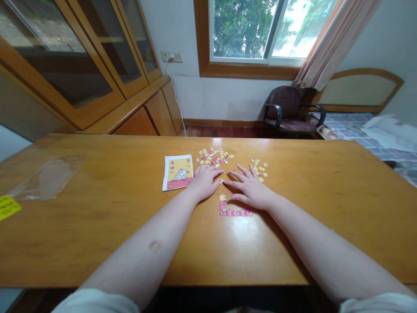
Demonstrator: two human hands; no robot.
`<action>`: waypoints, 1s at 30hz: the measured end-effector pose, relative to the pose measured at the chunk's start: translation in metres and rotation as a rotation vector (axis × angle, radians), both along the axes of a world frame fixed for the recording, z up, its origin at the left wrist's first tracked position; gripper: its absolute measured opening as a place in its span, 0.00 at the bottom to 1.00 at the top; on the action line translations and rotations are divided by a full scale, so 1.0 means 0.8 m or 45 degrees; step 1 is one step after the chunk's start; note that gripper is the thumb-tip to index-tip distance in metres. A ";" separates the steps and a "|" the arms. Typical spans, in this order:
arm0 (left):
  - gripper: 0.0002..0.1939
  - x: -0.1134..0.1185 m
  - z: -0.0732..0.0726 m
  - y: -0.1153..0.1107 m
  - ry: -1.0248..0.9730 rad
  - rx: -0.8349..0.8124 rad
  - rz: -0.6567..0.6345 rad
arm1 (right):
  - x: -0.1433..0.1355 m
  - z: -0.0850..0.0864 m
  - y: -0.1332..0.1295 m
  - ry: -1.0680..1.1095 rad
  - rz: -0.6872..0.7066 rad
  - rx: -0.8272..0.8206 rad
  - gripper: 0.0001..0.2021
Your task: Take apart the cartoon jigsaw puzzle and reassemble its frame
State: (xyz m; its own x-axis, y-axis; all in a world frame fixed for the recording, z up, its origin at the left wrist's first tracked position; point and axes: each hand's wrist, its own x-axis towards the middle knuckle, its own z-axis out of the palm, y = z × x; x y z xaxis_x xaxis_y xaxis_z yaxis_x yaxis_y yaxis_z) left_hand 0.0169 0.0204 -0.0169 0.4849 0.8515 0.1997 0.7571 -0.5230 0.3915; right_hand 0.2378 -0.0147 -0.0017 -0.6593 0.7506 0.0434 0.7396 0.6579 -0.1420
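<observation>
Left hand (206, 179): fingers lie close together, slightly curved; whether they grip anything, I cannot tell.
Right hand (256, 191): fingers fanned wide, one tip at a loose yellow jigsaw piece (222, 181) between the hands.
Jigsaw border (236, 213): pink bottom row and left column, just below the right thumb; a dragging thumb or palm could pull its joints apart.
Loose piles: the larger (213, 156) beyond the left hand, the smaller (261, 174) beside right knuckles; a sweeping finger might scatter knobbly pieces.
Picture sheet (177, 176): white-edged rectangle beside the left hand, easily nudged.
Tabletop (130, 226): glossy wood, probably slippery.
Plastic bag (55, 178): clear, crinkled.
</observation>
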 end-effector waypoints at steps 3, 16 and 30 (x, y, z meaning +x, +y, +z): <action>0.18 0.000 0.002 -0.001 0.007 0.002 0.039 | -0.001 -0.002 0.000 -0.001 0.004 -0.002 0.29; 0.18 -0.001 0.003 0.001 0.014 -0.030 -0.001 | 0.048 -0.012 0.032 0.266 -0.403 0.222 0.13; 0.17 -0.001 0.002 -0.001 0.014 -0.011 -0.023 | 0.027 -0.007 0.018 0.218 -0.482 0.150 0.15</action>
State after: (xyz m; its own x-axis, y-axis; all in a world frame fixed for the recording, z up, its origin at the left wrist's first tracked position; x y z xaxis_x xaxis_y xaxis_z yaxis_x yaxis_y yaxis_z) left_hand 0.0164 0.0198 -0.0155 0.5026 0.8441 0.1868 0.7519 -0.5334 0.3875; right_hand 0.2594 0.0000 -0.0073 -0.3145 0.9215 0.2279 0.9041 0.3640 -0.2239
